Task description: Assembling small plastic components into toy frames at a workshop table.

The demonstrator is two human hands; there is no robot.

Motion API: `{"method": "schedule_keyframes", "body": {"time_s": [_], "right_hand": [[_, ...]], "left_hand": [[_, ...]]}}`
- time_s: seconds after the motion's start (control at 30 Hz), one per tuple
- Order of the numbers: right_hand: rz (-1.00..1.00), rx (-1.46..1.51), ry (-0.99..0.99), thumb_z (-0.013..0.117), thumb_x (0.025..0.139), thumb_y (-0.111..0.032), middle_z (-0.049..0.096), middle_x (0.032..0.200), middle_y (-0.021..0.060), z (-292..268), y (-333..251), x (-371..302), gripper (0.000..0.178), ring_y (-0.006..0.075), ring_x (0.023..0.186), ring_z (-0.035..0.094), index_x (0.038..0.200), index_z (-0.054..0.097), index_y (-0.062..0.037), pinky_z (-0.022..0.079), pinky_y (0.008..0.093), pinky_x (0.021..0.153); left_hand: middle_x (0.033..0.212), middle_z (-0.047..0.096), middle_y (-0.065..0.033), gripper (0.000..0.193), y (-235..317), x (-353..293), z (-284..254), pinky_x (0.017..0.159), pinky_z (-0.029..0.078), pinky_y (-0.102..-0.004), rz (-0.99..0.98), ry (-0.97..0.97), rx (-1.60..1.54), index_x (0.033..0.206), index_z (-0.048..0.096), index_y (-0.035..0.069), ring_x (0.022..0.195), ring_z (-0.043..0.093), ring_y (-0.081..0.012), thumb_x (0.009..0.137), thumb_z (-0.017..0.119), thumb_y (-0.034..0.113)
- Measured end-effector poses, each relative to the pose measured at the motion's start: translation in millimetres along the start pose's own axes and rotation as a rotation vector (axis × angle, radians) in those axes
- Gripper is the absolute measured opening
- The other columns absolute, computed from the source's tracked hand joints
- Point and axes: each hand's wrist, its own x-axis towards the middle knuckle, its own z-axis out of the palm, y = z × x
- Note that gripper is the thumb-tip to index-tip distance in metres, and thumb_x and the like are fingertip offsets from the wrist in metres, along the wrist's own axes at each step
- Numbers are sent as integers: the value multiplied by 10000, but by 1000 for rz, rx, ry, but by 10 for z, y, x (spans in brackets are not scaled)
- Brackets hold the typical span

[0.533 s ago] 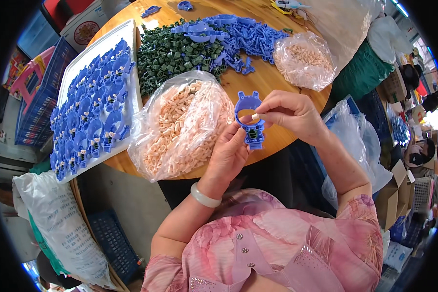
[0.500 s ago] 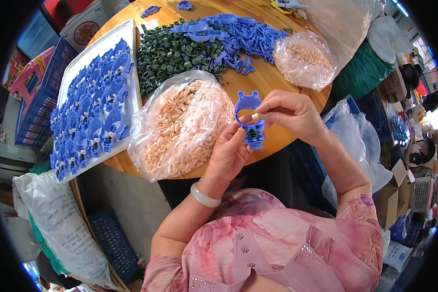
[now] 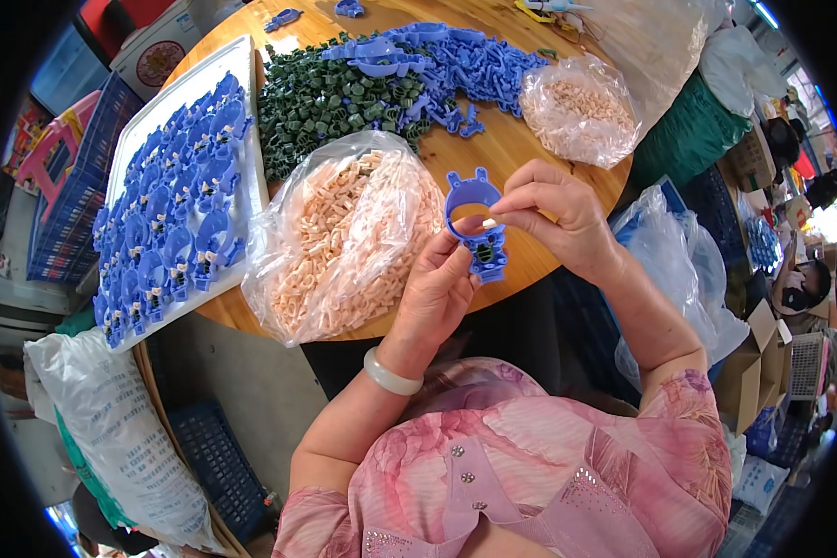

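My left hand (image 3: 440, 279) is closed on a blue plastic part (image 3: 486, 262) with a round ring on top and a dark green piece set in its lower body. Between the thumb and fingers of my right hand (image 3: 560, 216) is a small cream plastic piece (image 3: 489, 223), held at the right edge of the ring. Beside my left wrist lies an open clear bag of cream plastic pieces (image 3: 344, 251). Beyond it spreads a heap of dark green plastic pieces (image 3: 321, 107), and blue plastic parts (image 3: 484, 70) are piled to its right.
A white tray (image 3: 251, 177) at the left carries rows of blue parts with small pieces fitted. A smaller bag of cream pieces (image 3: 581, 112) sits at the table's right side. The round wooden table (image 3: 521, 246) curves close in front of me. Crates, sacks and an open cardboard box stand around.
Both hands stay nearly in place. The cream piece has shifted very slightly against the blue part, and the whole view has moved a little.
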Motion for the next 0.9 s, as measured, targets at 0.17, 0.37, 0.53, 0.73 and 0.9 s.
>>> {"method": "schedule_keyframes", "body": {"time_s": [0.17,0.37,0.53,0.73,0.9], "right_hand": [[267,149,23,649,790,-23,610,790,92,91,-152,-96,72,217,738,618,861,648,-24,473,285,643],[208,18,-25,641,777,-19,613,795,94,153,-232,-161,80,244,734,614,855,639,-36,477,309,632],[187,-123,-103,644,773,11,607,806,89,120,-323,-159,89,206,734,606,859,636,-12,466,274,631],[159,-168,-163,650,763,-7,617,812,90,140,-334,-173,87,239,758,616,848,633,-15,481,298,650],[169,-196,-190,647,759,-5,619,819,89,156,-362,-181,94,248,772,616,851,630,-19,486,305,659]], "left_hand": [[1223,524,-88,469,-27,4,-5,941,449,-353,14,24,-19,1309,422,32,1113,536,-193,873,593,62],[1306,475,-80,544,-28,2,5,991,417,-348,41,32,53,1336,402,46,1179,490,-196,838,620,24],[1301,481,-70,584,-70,1,-51,948,418,-311,104,23,97,1342,402,68,1163,491,-181,816,653,36],[1237,505,-56,628,-85,-26,-26,979,388,-315,149,39,152,1321,431,48,1144,482,-172,757,702,-2],[1235,507,-55,640,-110,-43,-25,984,388,-320,208,64,205,1313,444,44,1144,482,-170,739,724,-2]]}}
